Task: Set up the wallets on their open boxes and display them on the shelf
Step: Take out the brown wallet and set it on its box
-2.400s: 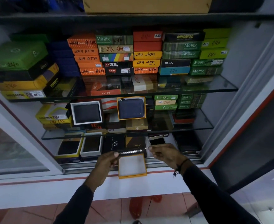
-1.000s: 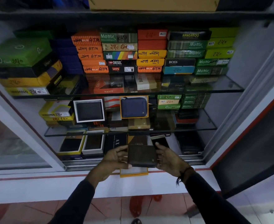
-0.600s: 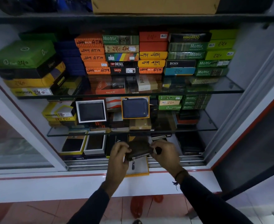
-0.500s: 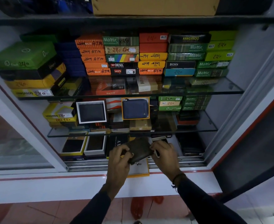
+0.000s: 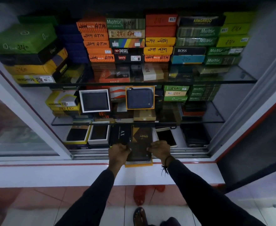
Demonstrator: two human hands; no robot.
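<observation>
A dark brown zip wallet (image 5: 138, 152) lies flat over an open orange-rimmed box (image 5: 138, 164) at the cabinet's front sill. My left hand (image 5: 119, 151) grips the wallet's left edge and my right hand (image 5: 160, 150) grips its right edge. On the middle glass shelf (image 5: 199, 122) a blue zip wallet (image 5: 140, 98) stands in an orange-rimmed box and a black wallet (image 5: 95, 101) stands in a white-rimmed box. Two more open boxes with dark wallets (image 5: 78, 136) (image 5: 99, 135) lean at the bottom left.
Stacks of closed wallet boxes (image 5: 160, 38) fill the top glass shelf and the middle shelf's sides. A phone (image 5: 166, 137) lies on the bottom level right of my hands, with black and tan boxes (image 5: 140, 136) behind them. A sliding glass door (image 5: 11, 128) stands at left.
The wallet was lifted and turned between both hands above the empty orange box; now it is lowered flat onto that box, with each hand on one side.
</observation>
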